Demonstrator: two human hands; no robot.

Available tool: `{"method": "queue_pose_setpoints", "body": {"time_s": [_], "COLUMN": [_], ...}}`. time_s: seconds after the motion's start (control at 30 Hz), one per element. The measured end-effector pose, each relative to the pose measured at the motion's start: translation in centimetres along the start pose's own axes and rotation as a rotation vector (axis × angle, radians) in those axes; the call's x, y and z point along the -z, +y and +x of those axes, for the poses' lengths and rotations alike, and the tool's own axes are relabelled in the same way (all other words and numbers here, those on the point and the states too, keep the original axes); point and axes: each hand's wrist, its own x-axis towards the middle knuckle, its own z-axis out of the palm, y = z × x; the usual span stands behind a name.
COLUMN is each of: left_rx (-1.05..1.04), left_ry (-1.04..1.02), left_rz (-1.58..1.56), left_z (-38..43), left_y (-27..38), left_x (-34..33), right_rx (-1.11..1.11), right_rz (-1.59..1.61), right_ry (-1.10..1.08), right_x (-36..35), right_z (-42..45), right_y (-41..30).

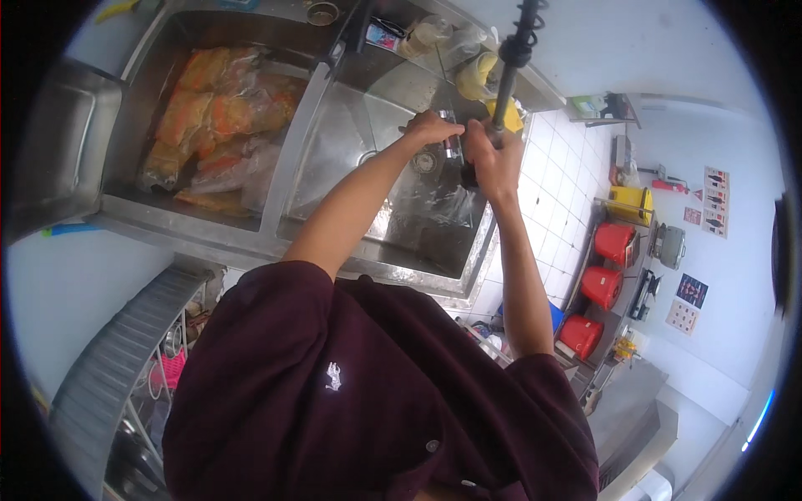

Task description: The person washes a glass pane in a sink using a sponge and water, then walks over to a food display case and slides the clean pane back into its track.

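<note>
My right hand point(496, 156) grips the dark spray handle of a pre-rinse hose point(515, 59), which hangs down with a spring around its upper part. Over the right basin of a stainless steel sink point(326, 163), my left hand point(432, 128) reaches close to the spray handle. Beside its fingers lies a small item with shiny metal and dark red parts point(447, 139), too blurred to name. Whether the left hand holds anything is unclear. Below the hands are a drain strainer point(425, 162) and what looks like water glinting.
Plastic-wrapped food packs point(219, 116) fill the left basin. Clear containers point(429, 32) and a pitcher with a yellow item point(479, 75) line the back ledge. A yellow sponge or cloth point(509, 116) sits by the hose. Red bins point(601, 288) stand along the right.
</note>
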Motion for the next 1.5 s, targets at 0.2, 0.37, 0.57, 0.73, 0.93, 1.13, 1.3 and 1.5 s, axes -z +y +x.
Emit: {"method": "queue_pose_setpoints", "body": {"time_s": [0.2,0.37,0.57,0.73,0.93,1.13,1.3,1.5], "left_rx": [-0.045,-0.162,-0.254,-0.182,-0.156,-0.199,-0.255,-0.128], "left_ry": [0.145,0.186,0.117,0.045,0.126,0.521,0.527,0.575], "left_rz": [0.036,-0.012,-0.085,-0.129,-0.255,-0.22,-0.225,-0.492], "left_z": [0.6,1.2,0.9,-1.1,-1.1,-2.7,-1.3,-4.1], "left_y": [-2.5,-4.6,-6.7,-5.5,-6.2,-7.6,-13.8,-19.4], "left_x": [-0.6,-1.0,0.5,1.5,0.6,-0.9,1.1,4.5], "right_rx": [0.037,0.084,0.234,0.225,0.181,0.144,0.259,0.149], "right_rz": [0.143,0.183,0.241,0.472,0.41,0.353,0.535,0.666], "right_ry": [0.021,0.126,0.21,0.095,0.099,0.137,0.131,0.035], "right_x": [-1.6,-3.0,-6.8,-7.7,-7.4,-6.2,-10.9,-12.5], "right_z": [1.9,2.4,4.9,7.0,6.8,4.8,5.1,3.5], "right_y": [-0.3,2.2,1.6,1.9,1.9,2.2,1.5,-0.8]}}
